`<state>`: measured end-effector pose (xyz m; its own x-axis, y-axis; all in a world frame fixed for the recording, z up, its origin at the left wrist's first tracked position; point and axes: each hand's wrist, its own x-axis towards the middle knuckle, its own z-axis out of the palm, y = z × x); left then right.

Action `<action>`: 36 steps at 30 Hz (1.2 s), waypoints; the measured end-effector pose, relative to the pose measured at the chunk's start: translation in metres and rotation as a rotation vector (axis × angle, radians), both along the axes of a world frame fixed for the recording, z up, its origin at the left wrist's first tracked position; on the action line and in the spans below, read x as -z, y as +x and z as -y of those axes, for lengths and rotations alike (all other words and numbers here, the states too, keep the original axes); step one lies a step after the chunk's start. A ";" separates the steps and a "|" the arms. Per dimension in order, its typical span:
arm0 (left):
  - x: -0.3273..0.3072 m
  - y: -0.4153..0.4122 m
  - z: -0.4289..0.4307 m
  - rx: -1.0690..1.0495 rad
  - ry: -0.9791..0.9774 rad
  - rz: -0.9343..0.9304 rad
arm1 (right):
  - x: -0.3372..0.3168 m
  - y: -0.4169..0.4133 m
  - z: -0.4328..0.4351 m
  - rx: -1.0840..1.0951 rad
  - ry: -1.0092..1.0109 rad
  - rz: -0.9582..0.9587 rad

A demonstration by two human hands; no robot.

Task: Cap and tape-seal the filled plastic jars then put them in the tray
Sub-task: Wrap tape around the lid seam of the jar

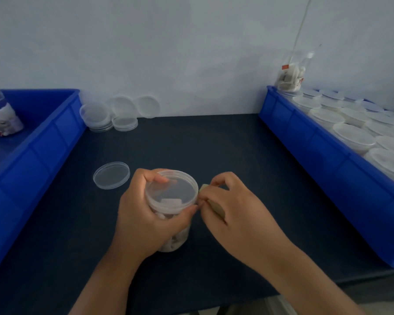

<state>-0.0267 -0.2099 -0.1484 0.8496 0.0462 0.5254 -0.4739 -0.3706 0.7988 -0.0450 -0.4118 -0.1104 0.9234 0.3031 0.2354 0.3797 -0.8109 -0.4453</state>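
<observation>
While the left hand (141, 214) grips the lidded clear plastic jar (171, 189), the right hand (234, 212) pinches probable beige tape (216, 209) at its rim; pull taut.

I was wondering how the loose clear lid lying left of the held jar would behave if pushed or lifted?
The loose lid looks like thin clear plastic, so it is probably very light and slightly flexible. Lying flat on the dark mat, it should slide rather than roll. Its low rim may be fiddly to pinch.

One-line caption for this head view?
Capped jar gripped by the left hand; right hand holds tape at its rim.
</observation>
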 end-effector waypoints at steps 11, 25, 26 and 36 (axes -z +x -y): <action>-0.002 -0.003 0.002 -0.069 0.019 0.066 | 0.003 0.011 -0.003 0.128 -0.136 0.063; -0.003 -0.002 -0.003 -0.172 0.093 0.095 | 0.005 0.031 -0.018 0.208 -0.154 0.019; -0.003 -0.002 -0.003 -0.167 0.079 0.086 | 0.005 0.032 -0.018 0.212 -0.144 0.022; -0.001 0.005 -0.012 -0.132 -0.006 0.009 | 0.007 0.043 -0.032 0.215 -0.121 0.036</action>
